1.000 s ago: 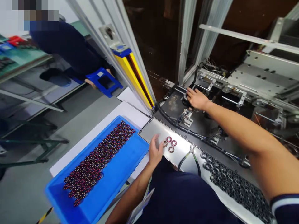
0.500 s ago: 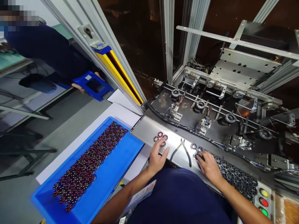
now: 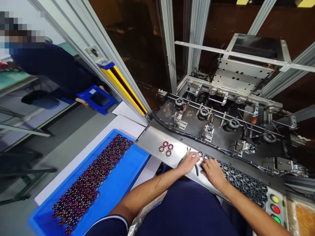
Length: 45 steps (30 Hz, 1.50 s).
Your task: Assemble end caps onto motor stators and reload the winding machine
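My left hand and my right hand rest close together on the steel shelf of a machine, fingers curled over the near end of a heap of dark metal rings. Both hands pinch at rings there; what each holds is hidden. Black-handled pliers lie under and between the hands. A small cluster of wound red rings lies on the shelf to the left of my left hand.
A blue tray with several red wound rings sits at the lower left. Behind the shelf stand the machine's fixtures and frame posts. Coloured buttons are at the right. Another person in dark clothes holds a blue stool.
My left hand has left the red ring cluster and moved right over the pliers to the dark rings. My right hand stays on the rings. The view has shifted slightly.
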Tool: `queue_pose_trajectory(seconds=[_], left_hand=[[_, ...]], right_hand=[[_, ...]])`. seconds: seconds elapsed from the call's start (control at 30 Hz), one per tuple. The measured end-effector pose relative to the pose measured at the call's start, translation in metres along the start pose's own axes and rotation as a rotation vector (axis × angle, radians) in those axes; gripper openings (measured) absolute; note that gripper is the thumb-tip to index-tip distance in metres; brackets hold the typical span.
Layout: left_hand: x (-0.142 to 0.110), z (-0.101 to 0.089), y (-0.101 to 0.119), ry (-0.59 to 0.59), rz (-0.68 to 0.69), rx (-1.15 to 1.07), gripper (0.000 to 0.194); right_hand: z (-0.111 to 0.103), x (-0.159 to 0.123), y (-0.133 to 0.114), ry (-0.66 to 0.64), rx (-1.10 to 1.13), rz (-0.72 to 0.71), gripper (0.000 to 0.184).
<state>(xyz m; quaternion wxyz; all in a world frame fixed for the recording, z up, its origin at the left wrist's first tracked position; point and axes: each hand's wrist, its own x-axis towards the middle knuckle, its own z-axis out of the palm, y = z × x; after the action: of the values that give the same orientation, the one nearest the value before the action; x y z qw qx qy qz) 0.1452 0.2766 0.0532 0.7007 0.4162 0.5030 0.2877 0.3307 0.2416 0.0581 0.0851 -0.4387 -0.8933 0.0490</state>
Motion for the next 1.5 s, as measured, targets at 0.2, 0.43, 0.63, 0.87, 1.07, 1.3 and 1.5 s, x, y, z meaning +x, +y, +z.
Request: queue_pose_trajectory(seconds=[0.2, 0.43, 0.63, 0.87, 1.07, 1.3, 1.5], left_hand=[[-0.03, -0.019, 0.015, 0.019, -0.02, -0.111, 0.037], [-0.069, -0.033, 0.068, -0.142, 0.01, -0.427, 0.069], [-0.089, -0.033, 0.1, -0.102, 0.135, -0.616, 0.06], [-0.092, -0.03, 0.102, -0.037, 0.251, -0.563, 0.056], [-0.095, -0.036, 0.11, -0.115, 0.307, -0.381, 0.045], [-0.09, -0.04, 0.113, -0.203, 0.373, -0.118, 0.053], [-0.051, -0.044, 0.078, -0.036, 0.455, 0.383, 0.057]], right_hand=[[-0.018, 0.021, 0.0, 0.061, 0.133, -0.093, 0.013], [-0.098, 0.067, -0.039, 0.295, 0.479, -0.125, 0.033], [-0.126, 0.086, -0.06, 0.458, 0.575, -0.109, 0.054], [-0.137, 0.088, -0.058, 0.487, 0.647, -0.105, 0.044], [-0.164, 0.096, -0.028, -0.084, 1.031, 0.051, 0.026], [-0.178, 0.103, -0.016, -0.478, 1.176, -0.101, 0.033], [-0.176, 0.153, 0.059, -0.266, 0.821, -0.084, 0.041]])
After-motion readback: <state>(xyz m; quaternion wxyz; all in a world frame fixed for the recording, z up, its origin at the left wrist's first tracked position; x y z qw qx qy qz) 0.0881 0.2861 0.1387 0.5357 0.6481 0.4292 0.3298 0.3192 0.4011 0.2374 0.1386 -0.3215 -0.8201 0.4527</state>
